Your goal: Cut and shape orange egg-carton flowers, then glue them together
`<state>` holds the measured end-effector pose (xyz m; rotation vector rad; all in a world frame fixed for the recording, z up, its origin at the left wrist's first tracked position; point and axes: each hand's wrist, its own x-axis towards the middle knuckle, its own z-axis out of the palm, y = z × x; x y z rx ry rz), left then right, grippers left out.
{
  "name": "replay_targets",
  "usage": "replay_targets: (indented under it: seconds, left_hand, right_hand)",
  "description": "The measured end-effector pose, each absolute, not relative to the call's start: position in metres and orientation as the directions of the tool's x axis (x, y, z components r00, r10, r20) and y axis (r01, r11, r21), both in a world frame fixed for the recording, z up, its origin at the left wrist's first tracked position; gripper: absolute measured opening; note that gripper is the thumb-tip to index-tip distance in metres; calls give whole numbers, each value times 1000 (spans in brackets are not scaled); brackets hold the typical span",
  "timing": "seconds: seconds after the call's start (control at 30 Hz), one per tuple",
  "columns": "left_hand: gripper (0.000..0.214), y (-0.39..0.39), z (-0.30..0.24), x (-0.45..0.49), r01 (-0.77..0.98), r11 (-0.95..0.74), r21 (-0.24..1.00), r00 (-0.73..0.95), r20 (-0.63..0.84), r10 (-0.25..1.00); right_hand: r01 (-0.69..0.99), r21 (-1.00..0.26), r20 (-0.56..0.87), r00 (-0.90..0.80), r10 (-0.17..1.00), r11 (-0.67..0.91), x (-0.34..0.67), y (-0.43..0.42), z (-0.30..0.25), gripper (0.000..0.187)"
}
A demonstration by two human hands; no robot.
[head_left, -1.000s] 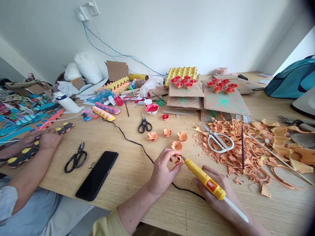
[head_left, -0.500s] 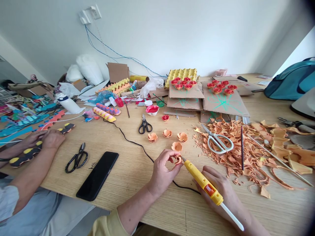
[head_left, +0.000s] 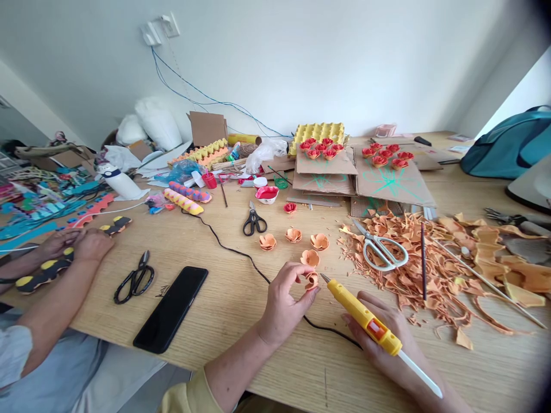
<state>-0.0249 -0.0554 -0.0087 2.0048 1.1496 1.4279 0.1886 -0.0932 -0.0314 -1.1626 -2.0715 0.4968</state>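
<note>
Between thumb and fingertips, my left hand (head_left: 286,301) pinches a small curled orange flower piece (head_left: 311,280). My right hand (head_left: 383,327) is closed round a yellow hot glue gun (head_left: 361,315), its metal tip pointing up-left, a short gap from the flower piece. A white glue stick (head_left: 419,373) sticks out of the gun's back end. Just beyond my left hand sits an open orange paper flower (head_left: 310,258). Several similar ones stand behind it, among them an orange flower (head_left: 319,241). A red-painted flower (head_left: 290,207) lies farther back.
Orange scraps (head_left: 404,258) with white-handled scissors (head_left: 384,253) on top spread at the right. Left are a phone (head_left: 171,310), black scissors (head_left: 135,278) and a co-worker's hands (head_left: 90,244). A black cord (head_left: 235,249) crosses the table. Cardboard (head_left: 394,180) bearing red flowers stands behind.
The glue gun in my right hand has drawn back down and right, its tip parting from the flower piece. My left hand stays nearly in place, the piece turned slightly.
</note>
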Motion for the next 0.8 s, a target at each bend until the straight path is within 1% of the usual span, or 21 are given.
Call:
replay_targets:
  seconds: [0.1, 0.23, 0.37, 0.6, 0.8]
  left_hand:
    - [33, -55, -12, -26, 401, -566, 720, 129, 567, 814]
    - [31, -55, -14, -26, 405, -557, 725, 147, 550, 822]
    - [27, -56, -12, -26, 397, -568, 721, 167, 552, 817]
    - [26, -57, -12, -25, 384, -575, 723, 162, 560, 813]
    - [27, -57, -12, -25, 382, -581, 719, 164, 566, 808]
  right_hand:
    - [564, -644, 360, -372, 856, 516, 189, -94, -32, 28]
    - [570, -642, 334, -394, 856, 513, 190, -95, -32, 28]
    - [592, -637, 324, -375, 868, 494, 188, -96, -32, 28]
    - [608, -641, 307, -356, 883, 468, 188, -96, -31, 28]
    - [607, -635, 340, -338, 878, 479, 189, -96, -38, 28]
